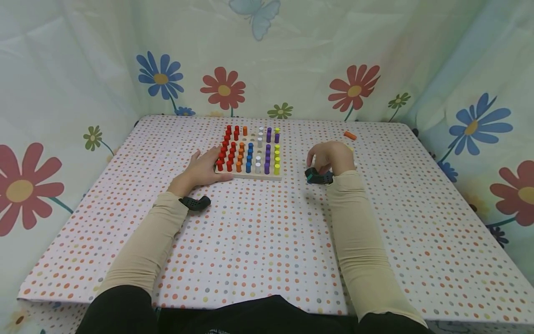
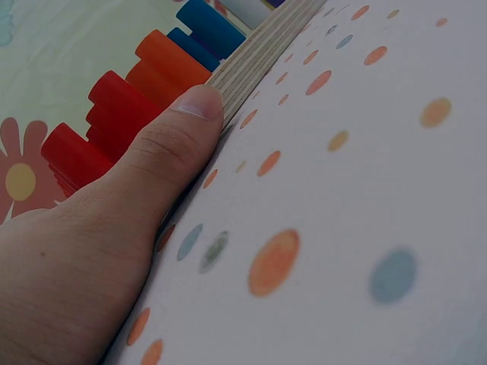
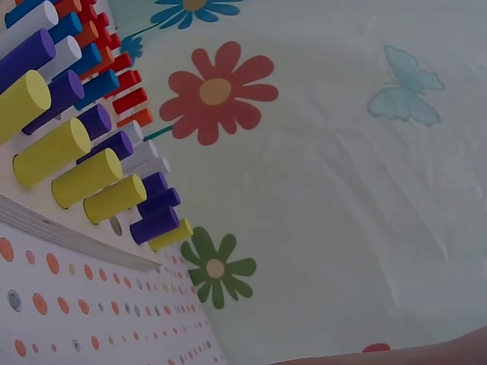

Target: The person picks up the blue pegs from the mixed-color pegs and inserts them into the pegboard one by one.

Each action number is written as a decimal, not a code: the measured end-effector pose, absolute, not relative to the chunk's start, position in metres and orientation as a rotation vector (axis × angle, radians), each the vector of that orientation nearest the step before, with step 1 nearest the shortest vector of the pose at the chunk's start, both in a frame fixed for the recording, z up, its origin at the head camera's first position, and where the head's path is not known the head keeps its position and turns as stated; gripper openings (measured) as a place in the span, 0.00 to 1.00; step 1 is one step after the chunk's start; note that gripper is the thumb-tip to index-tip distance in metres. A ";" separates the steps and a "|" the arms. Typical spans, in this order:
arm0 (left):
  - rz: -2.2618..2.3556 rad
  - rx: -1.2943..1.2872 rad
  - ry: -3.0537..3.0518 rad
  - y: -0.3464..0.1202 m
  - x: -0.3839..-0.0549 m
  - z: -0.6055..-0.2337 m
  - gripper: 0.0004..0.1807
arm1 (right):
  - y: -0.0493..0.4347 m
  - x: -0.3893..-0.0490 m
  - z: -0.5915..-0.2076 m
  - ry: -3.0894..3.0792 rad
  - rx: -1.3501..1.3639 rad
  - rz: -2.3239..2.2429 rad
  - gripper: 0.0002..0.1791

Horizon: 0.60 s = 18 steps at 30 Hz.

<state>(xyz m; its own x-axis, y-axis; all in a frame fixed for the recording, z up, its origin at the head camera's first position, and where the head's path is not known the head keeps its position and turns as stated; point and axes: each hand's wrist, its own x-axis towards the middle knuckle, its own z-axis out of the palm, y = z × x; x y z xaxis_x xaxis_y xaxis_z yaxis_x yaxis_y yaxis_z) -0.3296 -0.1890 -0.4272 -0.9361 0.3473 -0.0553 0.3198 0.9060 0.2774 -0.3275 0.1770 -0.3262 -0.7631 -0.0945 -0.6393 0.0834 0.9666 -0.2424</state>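
Observation:
A wooden pegboard (image 1: 250, 176) holds rows of red, orange, blue, white, purple and yellow pegs. My left hand (image 1: 201, 169) rests against its front left corner; the fingers lie by the left side and the straight thumb (image 2: 171, 141) touches the front edge. To the right of the board, my right hand (image 1: 329, 155) is low over the table with its fingers bent downward. Whether it holds anything is hidden. Only a strip of skin shows in the right wrist view, beside nearby yellow pegs (image 3: 72, 179). A bit of yellow (image 1: 351, 148) shows beside that hand.
An orange peg (image 1: 350, 135) lies loose beyond my right hand. A dotted cloth covers the table (image 1: 258, 241). A flower-printed curtain (image 1: 292, 55) hangs behind the table and at its sides. Several holes in the board's back part hold no pegs.

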 end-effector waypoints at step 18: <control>0.404 0.515 2.984 -0.188 -0.331 -0.429 0.67 | 0.152 -0.329 -0.338 2.445 -0.034 -0.267 0.09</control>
